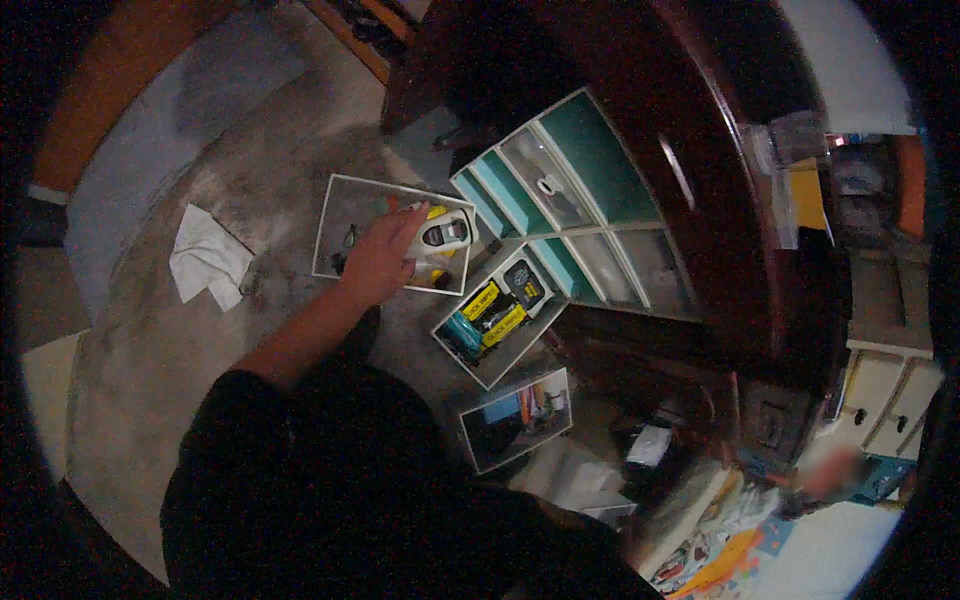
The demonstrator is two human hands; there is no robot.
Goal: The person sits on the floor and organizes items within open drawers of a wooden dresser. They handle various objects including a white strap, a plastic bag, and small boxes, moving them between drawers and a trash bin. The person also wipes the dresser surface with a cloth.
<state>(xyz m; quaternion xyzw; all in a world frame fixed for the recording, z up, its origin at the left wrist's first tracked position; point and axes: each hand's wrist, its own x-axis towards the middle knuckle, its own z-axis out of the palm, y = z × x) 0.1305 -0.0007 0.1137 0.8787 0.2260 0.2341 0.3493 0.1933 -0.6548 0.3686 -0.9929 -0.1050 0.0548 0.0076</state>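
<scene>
My left hand (382,255) reaches palm down into a clear, white-rimmed drawer bin (324,225) on the floor. Its fingers lie beside a white item with a grey top (446,232) and a bit of yellow packaging. The palm side is hidden, so I cannot tell whether anything is held. My right hand is out of view. A second bin (506,369) holds yellow-and-black packets (504,324) bearing writing, a teal packet (461,334) and a white container with a dark lid (527,283). Further down, a third bin (480,463) contains colourful upright items.
A white-framed drawer unit (600,229) with teal open slots and some translucent drawers stands against dark, glossy wooden furniture (720,225). On the floor at left lies a crumpled white cloth (210,259). Colourful fabric (720,559) and a cream cabinet (881,397) are at lower right.
</scene>
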